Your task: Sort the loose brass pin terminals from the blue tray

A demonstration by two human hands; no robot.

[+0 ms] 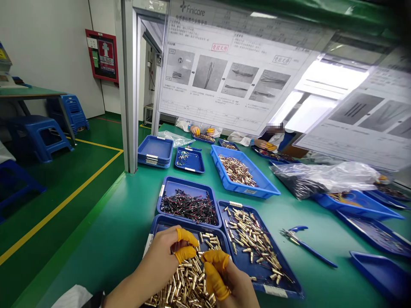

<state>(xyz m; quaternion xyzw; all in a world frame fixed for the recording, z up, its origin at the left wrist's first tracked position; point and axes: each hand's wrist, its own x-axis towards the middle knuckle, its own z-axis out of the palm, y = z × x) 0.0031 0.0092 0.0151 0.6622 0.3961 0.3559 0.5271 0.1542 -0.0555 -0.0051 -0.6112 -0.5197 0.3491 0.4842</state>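
Yellow finger cots cover the fingertips of both hands, which are over a blue tray [157, 226] heaped with brass sleeves [186, 284]. My left hand [170, 252] has its thumb and forefinger curled close together; whatever lies between them is too small to make out. Just to its right, my right hand [224, 273] is pinched, its fingertips hiding anything held. Behind them sits a blue tray of black and red wired parts [189, 207]. On the right, another blue tray [276, 292] carries brass pieces with wires [253, 235].
Pliers [308, 246] lie on the green table to the right. Farther back are a light blue bin [257, 188] of brass parts, stacked empty trays [156, 149] and plastic bags [334, 175]. Instruction sheets [224, 64] hang above. Other people's hands work across the table.
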